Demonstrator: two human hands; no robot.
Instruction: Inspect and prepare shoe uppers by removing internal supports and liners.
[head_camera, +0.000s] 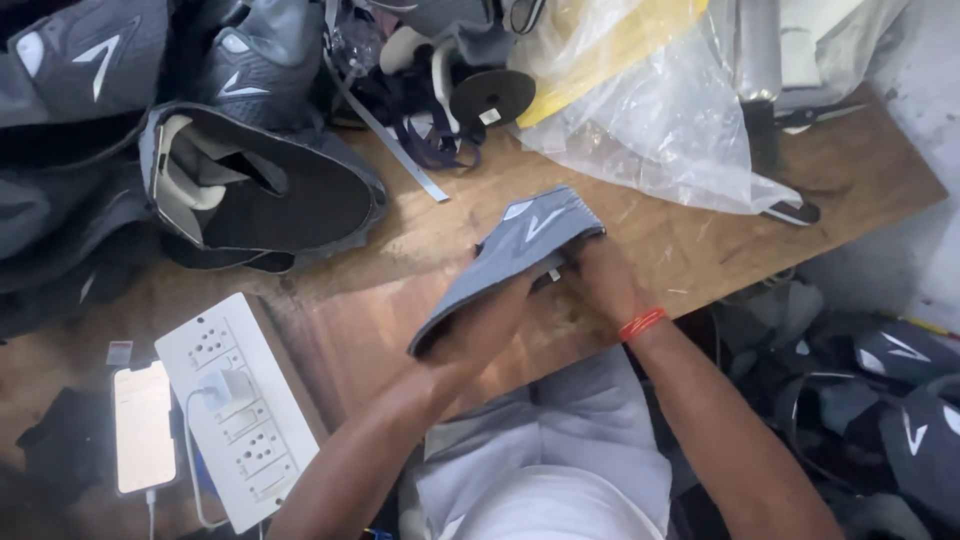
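**Grey shoe upper held in both hands over the wooden bench**

So the person has a grey shoe upper (505, 265) with a white mark on it, held just above the middle of the wooden bench (700, 240). The left hand (480, 335) is pushed up inside the upper, so the fabric covers the fingers and you can't really tell how they're curled. The right hand (600, 280) is closed on the upper's edge from the other side, pinching it near the toe end. There's a red band (641, 323) on the right wrist.

Stuff around it: a dark shoe upper (270, 195) lies open on the bench to the left, with more grey uppers piled behind it. A clear plastic bag (650, 110) sits at the back right, and a black round spool (491, 95) is just beside the bag. Down at the lower left there's a white power strip (235, 415) with a charger plugged in, and a phone (144, 428) with a lit screen right next to it. More dark uppers (900, 400) lie on the floor at the right.
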